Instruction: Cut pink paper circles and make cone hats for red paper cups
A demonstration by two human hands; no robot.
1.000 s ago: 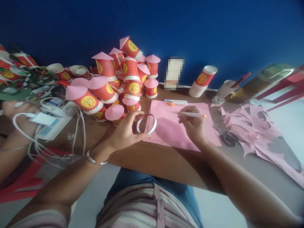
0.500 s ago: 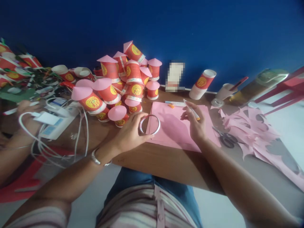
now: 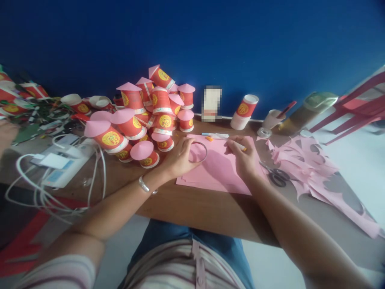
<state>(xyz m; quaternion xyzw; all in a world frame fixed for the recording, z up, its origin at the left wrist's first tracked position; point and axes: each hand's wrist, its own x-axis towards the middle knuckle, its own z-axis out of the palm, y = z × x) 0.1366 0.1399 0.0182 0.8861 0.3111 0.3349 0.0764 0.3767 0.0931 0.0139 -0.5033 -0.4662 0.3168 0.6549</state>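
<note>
The person wears a striped shirt [image 3: 171, 261] in off-white with dark, brownish-red bands of uneven width running across the body. A plain, dusty pink placket [image 3: 196, 251] goes down the front, with a round button [image 3: 200, 280] in a similar shade near its lower visible end. The left sleeve [image 3: 67, 273] is short, its stripes circling the upper arm. A shiny silver bracelet [image 3: 143, 184] sits on the wrist behind the left hand [image 3: 178, 162]. The right hand [image 3: 245, 162] and forearm are bare. Blue trousers [image 3: 164, 233] show below the desk's [image 3: 192, 208] front edge.
</note>
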